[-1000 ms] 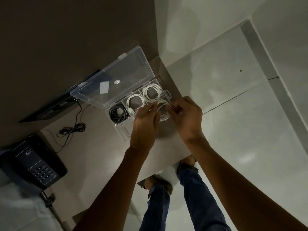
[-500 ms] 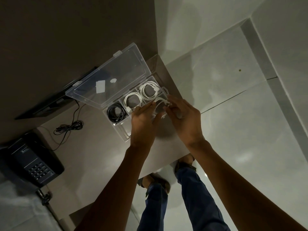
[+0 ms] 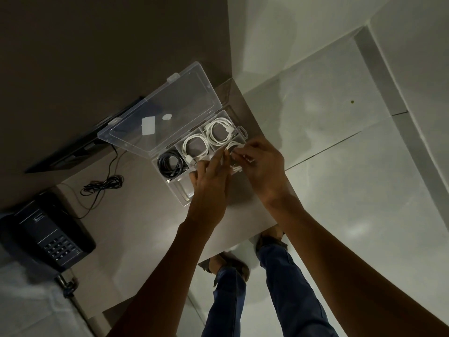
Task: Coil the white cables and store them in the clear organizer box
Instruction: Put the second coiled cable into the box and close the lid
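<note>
The clear organizer box (image 3: 181,199) lies on the table with its lid (image 3: 170,110) tipped open toward the wall. Two coiled white cables rest in its far compartments, one (image 3: 220,131) at the right end and one (image 3: 195,148) beside it. A coiled black cable (image 3: 170,164) fills the compartment to their left. My left hand (image 3: 211,183) and my right hand (image 3: 261,166) meet over the near right compartment, both pinching a third white cable (image 3: 232,145) that is mostly hidden under the fingers.
A dark desk phone (image 3: 46,235) sits at the left of the table, with a thin black cord (image 3: 103,186) bundled near the wall. The table's right edge (image 3: 264,147) runs just beside the box, over tiled floor. My legs and feet show below.
My hands have pushed the third white cable down into the near right compartment, and less of its loop shows. The view has shifted slightly.
</note>
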### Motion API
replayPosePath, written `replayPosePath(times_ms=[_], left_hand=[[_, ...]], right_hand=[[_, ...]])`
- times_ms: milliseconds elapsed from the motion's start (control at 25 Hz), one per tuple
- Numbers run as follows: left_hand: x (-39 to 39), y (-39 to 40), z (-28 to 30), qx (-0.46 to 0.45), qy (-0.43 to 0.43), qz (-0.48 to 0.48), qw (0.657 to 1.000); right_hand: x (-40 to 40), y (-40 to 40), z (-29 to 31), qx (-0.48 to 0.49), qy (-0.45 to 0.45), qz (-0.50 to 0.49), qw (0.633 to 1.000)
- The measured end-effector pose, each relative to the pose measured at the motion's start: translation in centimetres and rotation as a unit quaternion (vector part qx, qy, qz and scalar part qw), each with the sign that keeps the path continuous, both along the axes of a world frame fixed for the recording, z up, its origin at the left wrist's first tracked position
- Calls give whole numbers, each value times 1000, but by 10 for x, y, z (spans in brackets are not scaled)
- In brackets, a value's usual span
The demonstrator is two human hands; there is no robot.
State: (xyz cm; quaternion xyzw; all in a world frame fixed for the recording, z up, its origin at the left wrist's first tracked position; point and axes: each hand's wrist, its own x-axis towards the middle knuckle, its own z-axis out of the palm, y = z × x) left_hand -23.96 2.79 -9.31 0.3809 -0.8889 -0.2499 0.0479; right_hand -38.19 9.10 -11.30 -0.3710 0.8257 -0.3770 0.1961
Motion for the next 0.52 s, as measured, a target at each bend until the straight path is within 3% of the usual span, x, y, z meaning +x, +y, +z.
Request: replayPosePath(times_ms=[240,400,520], left_hand=[[-14,-24,6,22,12,6,1000],[-18,-12,12,-1,7,31,1000],[-14,-6,15,5,-45,14,999]], right_hand=[[-6,3,6,-15,29,50,998],[-13,11,8,13,-81,53,995],[-10,0,7,67,30,49,996]])
